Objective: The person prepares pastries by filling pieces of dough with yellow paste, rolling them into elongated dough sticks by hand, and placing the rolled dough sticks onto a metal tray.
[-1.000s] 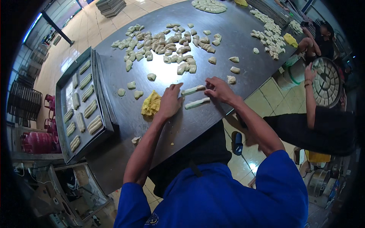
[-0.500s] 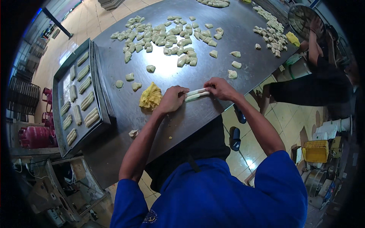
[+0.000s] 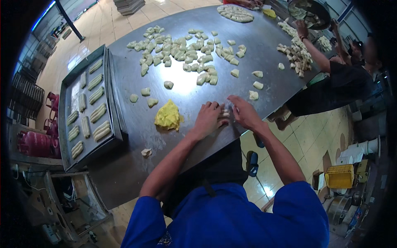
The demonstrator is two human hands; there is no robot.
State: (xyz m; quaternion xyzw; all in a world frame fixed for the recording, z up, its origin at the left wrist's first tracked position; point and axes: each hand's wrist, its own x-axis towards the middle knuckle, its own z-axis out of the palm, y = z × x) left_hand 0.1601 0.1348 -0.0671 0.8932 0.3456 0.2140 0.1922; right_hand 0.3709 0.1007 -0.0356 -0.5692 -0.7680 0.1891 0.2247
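A short pale dough strip [image 3: 225, 113] lies on the metal table near its front edge, mostly covered by my fingers. My left hand [image 3: 209, 120] bends over its left part, fingers and thumb around the dough. At the other end, my right hand [image 3: 246, 113] is held on edge, fingers stretched out and thumb apart, close beside the strip. A soft yellow lump [image 3: 167, 115] rests left of my left hand. Small dough pieces [image 3: 169, 45] are scattered over the table beyond my hands. Shaped dough strips [image 3: 97, 95] lie in rows in a metal tray [image 3: 66, 128] on the left.
A co-worker [image 3: 343, 78] at the right edge holds a round pan [image 3: 310, 14] above a heap of dough pieces [image 3: 295, 58]. A round flat dough piece [image 3: 235, 13], scored into parts, lies at the far edge. Red gas cylinders [image 3: 35, 144] stand beyond the tray.
My hands have come closer together, and the strip between them looks shorter and more covered. My right fingers have straightened off its end. The co-worker's arm now reaches over the table with the pan.
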